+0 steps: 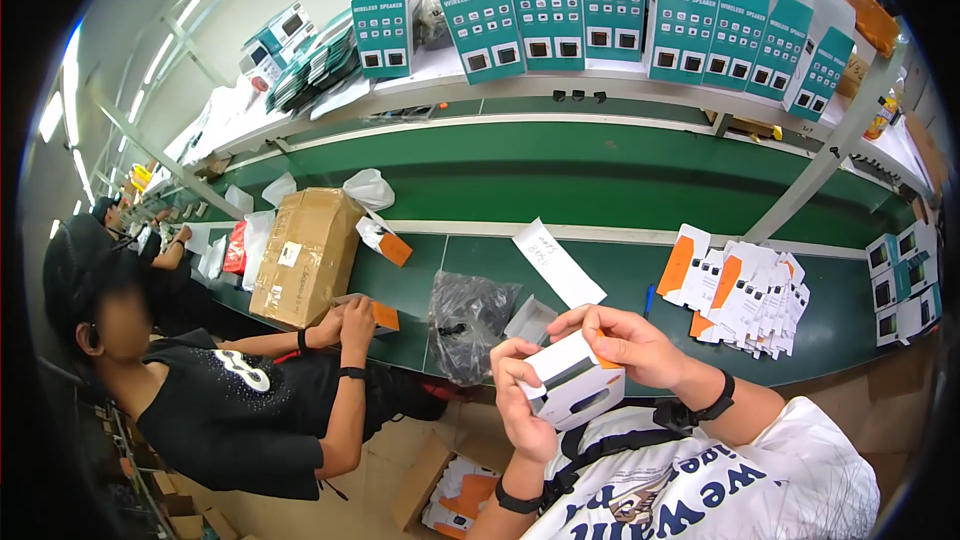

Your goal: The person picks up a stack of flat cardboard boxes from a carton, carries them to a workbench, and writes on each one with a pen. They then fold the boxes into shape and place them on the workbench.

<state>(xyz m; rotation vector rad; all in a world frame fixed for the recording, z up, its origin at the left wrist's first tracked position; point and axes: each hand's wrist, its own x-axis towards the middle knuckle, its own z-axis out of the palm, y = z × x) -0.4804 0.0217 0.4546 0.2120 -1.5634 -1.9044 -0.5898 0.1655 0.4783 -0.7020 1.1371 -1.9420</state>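
A small white carton (572, 380) with an orange end and dark pictures printed on it is held between both hands, just off the near bench edge. My left hand (520, 405) grips it from the left, fingers curled round the side. My right hand (645, 348) closes on its upper right end, thumb and fingers at the orange part. Just beyond the left hand lie a crumpled clear plastic bag (462, 325) and a small translucent tray (531, 319). Farther off on the bench are a white paper strip (560, 265) and a blue pen (650, 301).
Flat white-and-orange carton blanks (755, 300) are piled at right. A brown cardboard box (310, 255) and a co-worker (235, 410) handling an orange-ended carton are at left. Teal boxes (545, 10) line the shelf above the green belt (560, 165). An open carton (425, 480) stands on the floor.
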